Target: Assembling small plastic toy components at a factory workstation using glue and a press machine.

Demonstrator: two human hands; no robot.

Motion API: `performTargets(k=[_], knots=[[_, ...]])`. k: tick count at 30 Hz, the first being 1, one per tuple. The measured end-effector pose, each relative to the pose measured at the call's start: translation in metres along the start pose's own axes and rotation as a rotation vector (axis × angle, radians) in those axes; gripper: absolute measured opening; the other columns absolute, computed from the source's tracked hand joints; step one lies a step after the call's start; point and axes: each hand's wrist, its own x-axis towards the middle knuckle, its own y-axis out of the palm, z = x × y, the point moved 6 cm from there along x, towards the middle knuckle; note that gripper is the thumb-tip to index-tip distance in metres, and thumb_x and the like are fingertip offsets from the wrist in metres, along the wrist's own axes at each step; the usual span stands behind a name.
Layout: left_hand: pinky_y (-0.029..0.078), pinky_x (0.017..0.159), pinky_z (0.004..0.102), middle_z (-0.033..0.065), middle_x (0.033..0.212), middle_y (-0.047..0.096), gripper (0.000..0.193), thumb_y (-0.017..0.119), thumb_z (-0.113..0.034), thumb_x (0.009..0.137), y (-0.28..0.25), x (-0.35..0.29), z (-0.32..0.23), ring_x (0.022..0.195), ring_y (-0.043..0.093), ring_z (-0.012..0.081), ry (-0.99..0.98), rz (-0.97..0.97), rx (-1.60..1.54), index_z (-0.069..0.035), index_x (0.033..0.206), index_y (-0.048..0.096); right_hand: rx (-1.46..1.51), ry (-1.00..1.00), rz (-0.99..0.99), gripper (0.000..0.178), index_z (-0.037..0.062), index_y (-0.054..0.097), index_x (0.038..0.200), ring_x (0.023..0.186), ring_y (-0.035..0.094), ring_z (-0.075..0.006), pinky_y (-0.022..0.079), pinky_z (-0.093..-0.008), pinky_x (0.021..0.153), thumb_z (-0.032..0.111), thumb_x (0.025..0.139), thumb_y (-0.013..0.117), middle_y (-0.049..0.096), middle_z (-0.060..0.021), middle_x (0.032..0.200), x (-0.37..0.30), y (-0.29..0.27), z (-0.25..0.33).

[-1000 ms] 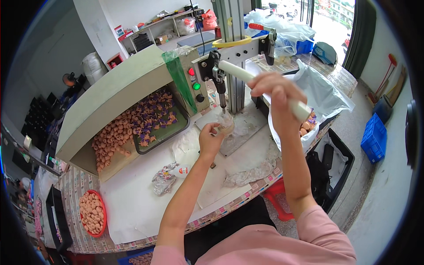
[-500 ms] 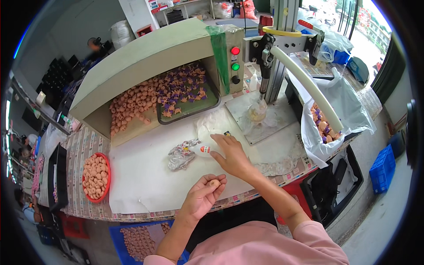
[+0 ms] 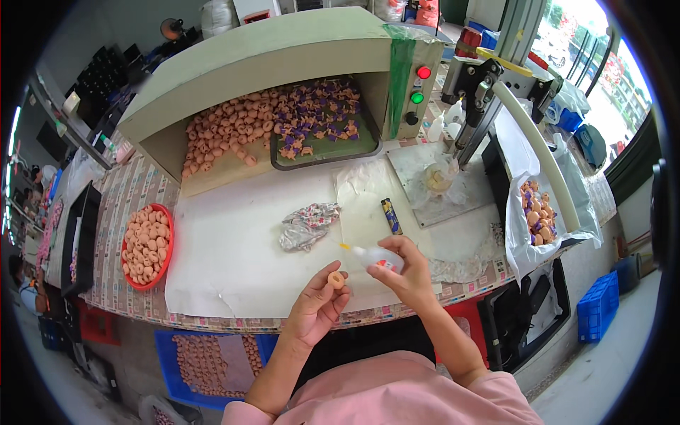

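Note:
My left hand point(image 3: 315, 309) pinches a small peach-coloured hollow round piece point(image 3: 336, 280) between thumb and fingers, its round opening showing. In my right hand point(image 3: 411, 276) is a white squeeze bottle point(image 3: 386, 261), tilted so that its yellow nozzle points left, above and apart from the piece. A crumpled bundle of silvery plastic point(image 3: 306, 228) lies on the white sheet point(image 3: 241, 255) beyond my hands. Close to it on the right lies a dark blue and yellow tube-like stick point(image 3: 391, 217).
A beige tunnel-shaped box point(image 3: 262, 53) holds loose peach pieces point(image 3: 230, 131) and a dark tray point(image 3: 283, 167) of purple-and-peach pieces. A red bowl point(image 3: 168, 256) of peach pieces stands left. On the right are a lever press point(image 3: 476, 110) and a plastic-lined bin point(image 3: 520, 248).
My right hand has picked the squeeze bottle up off the plastic bundle and brought it nearer, nozzle leftward. My left hand has turned the hollow piece so its opening shows. The view has shifted.

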Motion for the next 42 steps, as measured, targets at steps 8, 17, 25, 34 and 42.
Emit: performTargets(k=[8, 17, 25, 34, 42], knots=[[0.054, 0.085, 0.0263, 0.0066, 0.114, 0.059, 0.042, 0.057, -0.011, 0.093, -0.013, 0.013, 0.006, 0.092, 0.063, 0.0130, -0.070, 0.042, 0.072, -0.004, 0.133, 0.046, 0.187, 0.065, -0.164, 0.041, 0.0020, 0.059, 0.097, 0.076, 0.052, -0.0087, 0.042, -0.0221, 0.066, 0.021, 0.070, 0.084, 0.053, -0.0009, 0.086, -0.035, -0.023, -0.002], [0.054, 0.085, 0.0262, 0.0066, 0.107, 0.062, 0.039, 0.056, -0.020, 0.095, -0.020, 0.019, 0.009, 0.093, 0.063, 0.0117, -0.084, 0.171, 0.080, 0.000, 0.128, 0.049, 0.017, 0.017, -0.166, 0.048, -0.0004, 0.062, 0.097, 0.076, 0.052, -0.0115, 0.041, -0.0241, 0.066, 0.032, 0.069, 0.084, 0.054, -0.0035, 0.086, -0.038, -0.018, -0.004], [0.052, 0.087, 0.0276, 0.0063, 0.105, 0.063, 0.042, 0.054, -0.025, 0.096, -0.023, 0.025, 0.012, 0.092, 0.063, 0.0127, -0.071, 0.079, 0.112, 0.002, 0.127, 0.049, 0.009, 0.010, -0.146, 0.046, -0.0006, 0.062, 0.097, 0.077, 0.052, -0.0123, 0.042, -0.0250, 0.067, 0.030, 0.070, 0.084, 0.054, -0.0041, 0.087, -0.039, -0.014, -0.010], [0.052, 0.087, 0.0270, 0.0059, 0.103, 0.063, 0.041, 0.053, -0.024, 0.096, -0.022, 0.025, 0.013, 0.092, 0.063, 0.0125, -0.085, 0.067, 0.130, 0.002, 0.127, 0.050, 0.012, 0.007, -0.127, 0.045, -0.0003, 0.063, 0.097, 0.077, 0.053, -0.0124, 0.042, -0.0246, 0.066, 0.028, 0.070, 0.084, 0.054, -0.0046, 0.088, -0.038, -0.013, -0.016], [0.052, 0.088, 0.0272, 0.0059, 0.103, 0.063, 0.040, 0.053, -0.023, 0.096, -0.024, 0.025, 0.015, 0.093, 0.062, 0.0130, -0.083, 0.074, 0.131, 0.002, 0.126, 0.050, -0.033, 0.010, -0.156, 0.045, -0.0004, 0.063, 0.098, 0.076, 0.053, -0.0121, 0.042, -0.0246, 0.065, 0.028, 0.070, 0.084, 0.055, -0.0048, 0.088, -0.040, -0.017, -0.017]])
